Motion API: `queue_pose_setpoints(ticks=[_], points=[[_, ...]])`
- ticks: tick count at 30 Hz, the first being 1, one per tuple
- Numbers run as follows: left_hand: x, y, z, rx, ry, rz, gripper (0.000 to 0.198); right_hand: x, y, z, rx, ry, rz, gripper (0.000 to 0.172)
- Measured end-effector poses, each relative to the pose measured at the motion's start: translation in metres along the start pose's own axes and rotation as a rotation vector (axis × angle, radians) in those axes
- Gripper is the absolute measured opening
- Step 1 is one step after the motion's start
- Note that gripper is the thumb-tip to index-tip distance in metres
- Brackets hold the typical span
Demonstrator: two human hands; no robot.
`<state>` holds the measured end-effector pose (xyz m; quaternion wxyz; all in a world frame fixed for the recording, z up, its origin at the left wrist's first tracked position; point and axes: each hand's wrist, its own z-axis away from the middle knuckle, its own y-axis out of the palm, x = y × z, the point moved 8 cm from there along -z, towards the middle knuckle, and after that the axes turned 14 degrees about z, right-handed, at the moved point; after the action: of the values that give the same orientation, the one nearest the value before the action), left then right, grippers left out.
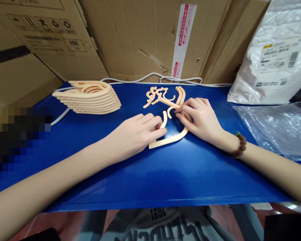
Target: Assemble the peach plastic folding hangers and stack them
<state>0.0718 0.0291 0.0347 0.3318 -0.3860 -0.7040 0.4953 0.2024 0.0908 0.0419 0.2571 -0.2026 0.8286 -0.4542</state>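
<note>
Cream plastic folding-hanger parts lie on the blue table between my hands. My left hand [146, 132] is closed, thumb and fingers around the end of a curved hanger arm [165, 117]. My right hand [200, 117] pinches at the far side of the same hanger, beside a small hook [169, 112]; its fingertips partly hide the joint. A long bent arm [169, 141] curves along the near side, from under my left fingers toward my right hand. Just beyond, a loose group of hooks [150, 97] and curved arms [181, 95] rests on the table.
At the left stands a neat stack of cream hangers [87, 100]. Cardboard boxes [140, 40] line the back of the blue table [130, 184], with a white cable [140, 79] along their foot. A white mailing bag [271, 63] and clear plastic film [278, 127] lie at the right.
</note>
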Motion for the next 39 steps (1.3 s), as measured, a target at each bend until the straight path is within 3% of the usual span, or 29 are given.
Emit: queue_pose_setpoints(ticks=[9,15,23,29,39], points=[[-0.003,-0.006,0.001,-0.081,0.058,-0.068,0.028,-0.001,0.002,0.001,0.013,0.013,-0.022,0.024],[-0.005,-0.001,0.002,-0.025,0.089,0.050,0.033,-0.001,0.002,0.000,0.021,0.027,-0.006,0.024],[0.002,0.010,0.003,0.044,0.014,0.220,0.043,-0.001,0.001,0.001,0.000,0.025,0.005,0.024],[0.001,0.003,0.001,0.004,-0.012,0.268,0.028,0.000,0.003,0.001,0.012,0.016,0.024,0.023],[0.005,0.005,0.002,-0.078,-0.040,0.237,0.025,0.003,0.004,0.001,0.028,-0.014,0.034,0.022]])
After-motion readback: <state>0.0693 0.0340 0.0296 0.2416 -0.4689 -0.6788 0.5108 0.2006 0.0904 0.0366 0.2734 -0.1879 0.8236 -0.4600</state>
